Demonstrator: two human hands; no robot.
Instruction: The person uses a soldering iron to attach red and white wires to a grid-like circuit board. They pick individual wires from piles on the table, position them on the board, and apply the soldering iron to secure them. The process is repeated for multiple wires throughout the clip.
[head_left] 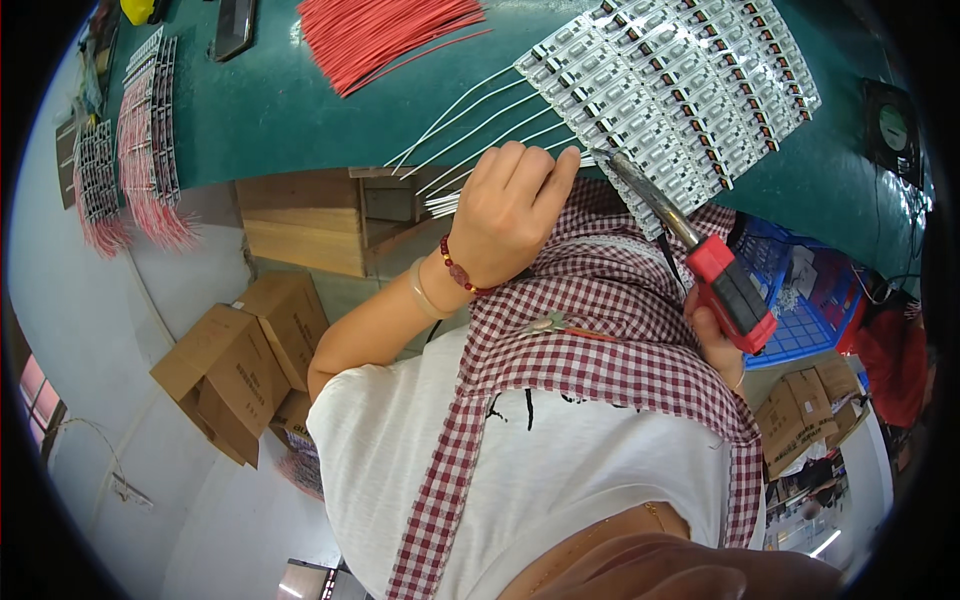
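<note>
Head view has your left hand [515, 205] arched knuckles-up, wrist bent, fingertips pinching a white wire [589, 160] at the edge of the board panel [672, 95], which overhangs the table [235, 120] a bit. Your right hand [712, 338] sits lower, wrapped round the soldering iron [722, 268], tip angled up near your left fingertips.

Circuit boards [690, 80] on table [250, 110], near corner past the edge. Wire bundle [385, 35] left of them, phone [234, 28] left of that. Soldering iron [735, 295] in right hand [712, 340], tip at boards. Crate [800, 338] right of iron, probably below table level. Cardboard boxes [285, 320] lower left.
</note>
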